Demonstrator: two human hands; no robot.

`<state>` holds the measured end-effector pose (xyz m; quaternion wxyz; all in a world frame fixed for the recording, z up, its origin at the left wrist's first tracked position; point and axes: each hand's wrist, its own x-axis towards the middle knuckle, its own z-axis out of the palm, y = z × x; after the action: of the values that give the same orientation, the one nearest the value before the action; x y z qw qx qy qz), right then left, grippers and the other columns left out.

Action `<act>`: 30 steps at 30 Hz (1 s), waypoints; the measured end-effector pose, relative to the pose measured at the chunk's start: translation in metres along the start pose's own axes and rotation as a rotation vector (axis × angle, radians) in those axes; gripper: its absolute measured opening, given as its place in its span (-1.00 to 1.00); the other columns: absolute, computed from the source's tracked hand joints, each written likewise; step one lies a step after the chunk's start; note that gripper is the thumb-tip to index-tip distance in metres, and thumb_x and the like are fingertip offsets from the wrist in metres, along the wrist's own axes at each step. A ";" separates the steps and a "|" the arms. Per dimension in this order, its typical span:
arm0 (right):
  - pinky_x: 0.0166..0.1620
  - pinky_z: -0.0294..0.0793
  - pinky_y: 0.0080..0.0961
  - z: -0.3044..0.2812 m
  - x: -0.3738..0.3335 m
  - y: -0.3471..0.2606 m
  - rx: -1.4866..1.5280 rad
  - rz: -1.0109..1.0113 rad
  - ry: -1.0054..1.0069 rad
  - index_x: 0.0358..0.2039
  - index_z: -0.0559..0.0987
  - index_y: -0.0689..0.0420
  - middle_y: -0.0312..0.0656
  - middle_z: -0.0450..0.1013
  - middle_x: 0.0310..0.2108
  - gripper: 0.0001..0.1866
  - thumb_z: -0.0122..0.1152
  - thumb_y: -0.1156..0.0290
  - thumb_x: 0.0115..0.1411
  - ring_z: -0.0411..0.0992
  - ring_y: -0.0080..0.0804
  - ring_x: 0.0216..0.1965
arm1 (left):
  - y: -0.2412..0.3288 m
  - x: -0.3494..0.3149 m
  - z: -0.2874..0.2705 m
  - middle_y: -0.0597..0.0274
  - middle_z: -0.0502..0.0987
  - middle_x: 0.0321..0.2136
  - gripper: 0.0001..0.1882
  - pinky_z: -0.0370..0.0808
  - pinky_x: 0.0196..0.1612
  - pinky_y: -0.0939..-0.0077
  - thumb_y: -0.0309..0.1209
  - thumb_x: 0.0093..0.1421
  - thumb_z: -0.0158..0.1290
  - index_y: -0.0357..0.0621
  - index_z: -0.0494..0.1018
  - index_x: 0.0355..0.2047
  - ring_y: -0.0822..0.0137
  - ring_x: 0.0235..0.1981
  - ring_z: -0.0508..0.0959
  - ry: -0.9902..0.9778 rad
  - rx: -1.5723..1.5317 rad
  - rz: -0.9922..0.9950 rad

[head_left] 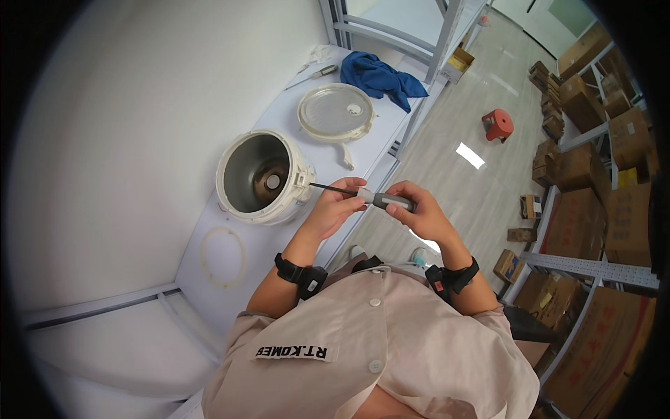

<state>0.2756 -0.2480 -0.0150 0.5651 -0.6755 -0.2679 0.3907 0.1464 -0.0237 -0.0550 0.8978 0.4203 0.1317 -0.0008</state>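
A screwdriver with a grey handle lies between my two hands. My right hand is closed round the handle's end. My left hand pinches the light front part of the handle, where the dark shaft begins. The shaft points left, and its tip is at the latch-like fitting on the rim of a white rice cooker body; I cannot tell whether it sits in a screw. The cooker stands uncovered, showing a grey inner wall and a brownish bottom with a round pale disc.
Beyond the cooker lie a round lid, a small white plastic piece, a second screwdriver and a blue cloth. A thin pale ring rests nearer on the white table. A red stool and shelved cardboard boxes stand right.
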 end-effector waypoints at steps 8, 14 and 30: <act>-0.05 0.52 -0.51 0.006 -0.001 0.011 -0.016 -0.235 0.068 0.06 0.57 0.15 -0.30 0.54 -0.14 -0.64 0.49 0.39 0.33 0.48 -0.56 -0.13 | -0.010 0.005 -0.020 0.15 0.65 -0.10 -0.74 0.62 -0.01 0.48 -0.42 0.46 0.23 -0.33 0.56 0.05 0.38 -0.11 0.65 0.032 0.129 -0.095; -0.16 0.47 -0.55 0.000 0.001 0.002 0.262 0.164 0.017 0.05 0.59 0.18 -0.34 0.55 -0.25 -0.66 0.43 0.27 0.41 0.45 -0.60 -0.26 | -0.013 0.000 -0.015 0.14 0.65 -0.08 -0.65 0.63 0.01 0.47 -0.48 0.42 0.25 -0.35 0.52 0.15 0.39 -0.09 0.65 -0.005 0.088 0.033; -0.04 0.52 -0.54 0.010 0.002 0.022 0.027 -0.209 0.166 0.05 0.60 0.10 -0.36 0.59 -0.23 -0.53 0.57 0.61 0.16 0.51 -0.60 -0.18 | -0.004 -0.014 -0.012 0.21 0.59 0.01 -0.49 0.53 0.00 0.25 0.07 0.62 -0.15 -0.09 0.46 0.18 0.26 -0.06 0.59 0.387 -0.182 0.135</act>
<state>0.2666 -0.2462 -0.0378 0.6320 -0.6663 -0.2835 0.2761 0.1299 -0.0189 -0.0622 0.8880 0.3376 0.2728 0.1518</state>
